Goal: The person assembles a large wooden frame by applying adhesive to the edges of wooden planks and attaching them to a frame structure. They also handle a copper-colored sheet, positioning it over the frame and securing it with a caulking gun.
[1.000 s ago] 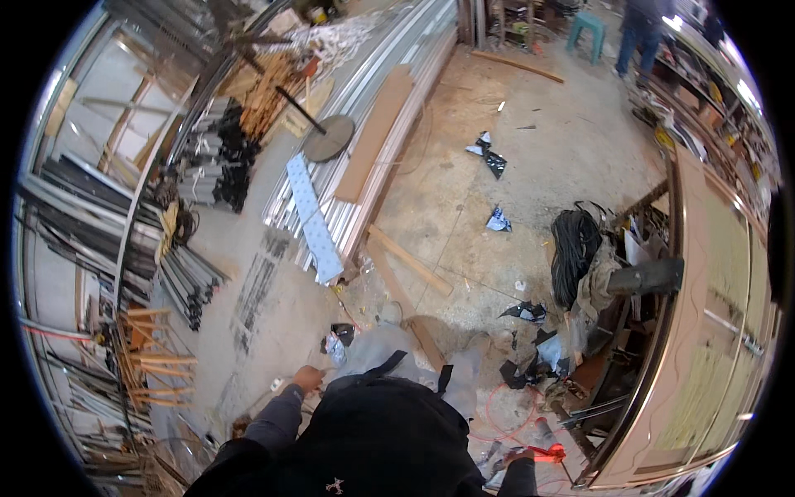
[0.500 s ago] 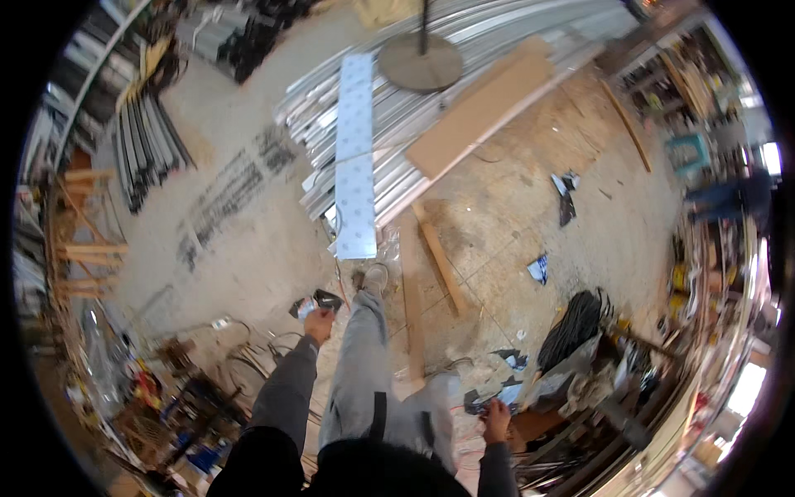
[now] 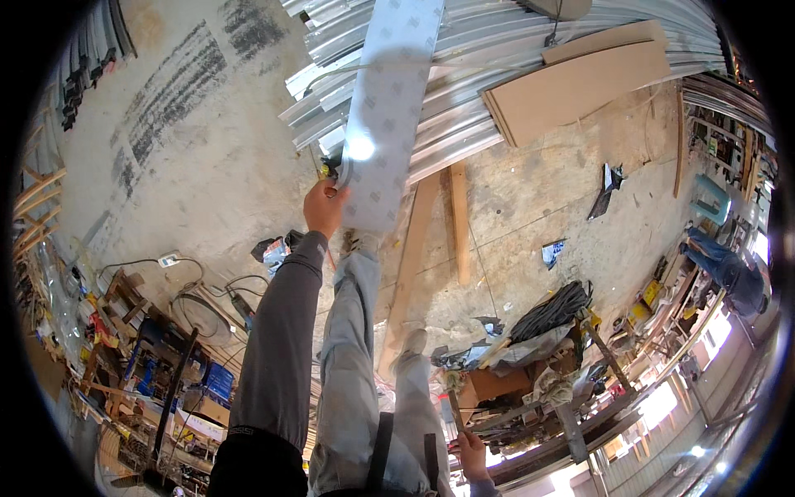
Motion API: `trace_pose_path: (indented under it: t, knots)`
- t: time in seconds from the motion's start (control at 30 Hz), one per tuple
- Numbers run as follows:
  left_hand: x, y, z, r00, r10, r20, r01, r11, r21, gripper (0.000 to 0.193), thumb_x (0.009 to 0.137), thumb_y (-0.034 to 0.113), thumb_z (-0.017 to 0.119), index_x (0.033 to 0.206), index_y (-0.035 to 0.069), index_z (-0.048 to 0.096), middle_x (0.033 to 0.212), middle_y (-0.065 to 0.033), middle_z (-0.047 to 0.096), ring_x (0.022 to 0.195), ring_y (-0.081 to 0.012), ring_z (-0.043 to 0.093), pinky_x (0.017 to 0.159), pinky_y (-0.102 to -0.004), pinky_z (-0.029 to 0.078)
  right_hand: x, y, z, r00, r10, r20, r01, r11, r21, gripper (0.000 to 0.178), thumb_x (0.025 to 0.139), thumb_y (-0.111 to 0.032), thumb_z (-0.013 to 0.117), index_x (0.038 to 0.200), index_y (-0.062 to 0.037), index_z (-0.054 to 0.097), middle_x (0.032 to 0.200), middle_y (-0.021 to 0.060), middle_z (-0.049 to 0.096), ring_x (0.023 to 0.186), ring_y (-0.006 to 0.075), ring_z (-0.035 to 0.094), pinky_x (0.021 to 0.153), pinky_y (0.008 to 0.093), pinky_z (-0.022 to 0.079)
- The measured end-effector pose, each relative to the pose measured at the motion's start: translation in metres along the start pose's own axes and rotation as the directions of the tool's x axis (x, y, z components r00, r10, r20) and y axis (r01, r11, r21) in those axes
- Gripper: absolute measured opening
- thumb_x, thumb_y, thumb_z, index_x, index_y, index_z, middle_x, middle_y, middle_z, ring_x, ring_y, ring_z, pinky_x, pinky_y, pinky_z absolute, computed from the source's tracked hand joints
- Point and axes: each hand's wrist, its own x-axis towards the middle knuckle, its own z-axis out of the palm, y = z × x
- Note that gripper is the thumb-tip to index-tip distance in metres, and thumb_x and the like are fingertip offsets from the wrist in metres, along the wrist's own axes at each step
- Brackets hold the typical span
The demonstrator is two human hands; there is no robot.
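Observation:
A long, narrow panel (image 3: 377,170) covered in pale printed film reaches from a stack of metal profiles toward my feet. My left hand (image 3: 325,205) is at its near left edge, fingers curled against it. A small dark-and-yellow item (image 3: 329,167) shows just beyond those fingers, too partly hidden to name. Low in the view, my right hand (image 3: 470,454) is closed round the lower end of a slim stick-like handle (image 3: 455,410) with a pale head. What that tool is, I cannot make out.
Silvery metal profiles (image 3: 464,91) lie beyond, with brown cardboard sheets (image 3: 580,87) on top. Wooden boards (image 3: 460,224) lie on the floor. A coil of black cable (image 3: 553,311) and clutter stand at right, tools and cords (image 3: 199,306) at left. A person (image 3: 729,269) is far right.
My left hand has moved forward from above the dark scrap to the panel's edge. My right hand has moved down and closer to me. My view has tilted and come nearer the panel.

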Motion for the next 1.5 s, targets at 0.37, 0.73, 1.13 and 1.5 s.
trace_pose_path:
  t: [0.37, 0.73, 1.13, 1.5]
  knots:
    - [0.002, -0.001, -0.015, 0.994, 0.047, -0.097, -0.036, 0.994, 0.106, 0.033, 0.096, 0.03, 0.08, 0.103, 0.001, 0.067, 0.086, -0.0084, 0.067, 0.077, -0.0214, 0.063, 0.073, -0.0387, 0.052, 0.022, -0.091, 0.071, 0.974, -0.194, 0.114, 0.203, 0.976, -0.076, 0.04, 0.109, -0.029, 0.062, 0.129, 0.0059, 0.066, 0.101, 0.011, 0.075, 0.089, 0.0149, 0.071, 0.078, 0.0294, 0.056]
    - [-0.022, -0.022, 0.001, 0.998, -0.067, 0.017, 0.068, 0.997, -0.037, 0.037, 0.095, 0.033, 0.083, 0.103, -0.002, 0.074, 0.087, -0.0045, 0.073, 0.075, -0.0139, 0.065, 0.069, -0.0324, 0.053, 0.218, -0.309, 0.316, 0.78, -0.588, 0.214, 0.571, 0.809, 0.14, 0.035, 0.103, -0.022, 0.066, 0.125, 0.0049, 0.067, 0.098, 0.0163, 0.074, 0.088, 0.0246, 0.07, 0.08, 0.0371, 0.055]
    - [-0.042, 0.02, -0.042, 0.871, -0.347, 0.347, 0.444, 0.858, -0.258, 0.035, 0.099, 0.031, 0.08, 0.107, -0.001, 0.068, 0.084, 0.0014, 0.064, 0.07, -0.004, 0.051, 0.061, -0.0254, 0.042, 0.204, -0.348, 0.371, 0.822, -0.243, 0.515, -0.152, 0.778, 0.61, 0.055, 0.098, -0.037, 0.078, 0.136, -0.0012, 0.062, 0.118, 0.0086, 0.072, 0.108, 0.0201, 0.067, 0.094, 0.04, 0.054]
    - [-0.181, 0.01, -0.098, 0.569, -0.474, 0.672, 0.739, 0.653, -0.164, 0.07, 0.107, 0.035, 0.066, 0.164, 0.011, 0.031, 0.126, -0.009, 0.061, 0.116, -0.0234, 0.063, 0.102, -0.0438, 0.055, 0.125, -0.156, 0.225, 0.886, -0.335, 0.321, -0.103, 0.534, 0.84, 0.04, 0.103, -0.026, 0.073, 0.135, -0.0031, 0.065, 0.13, 0.0064, 0.07, 0.114, 0.0166, 0.066, 0.1, 0.0343, 0.052]
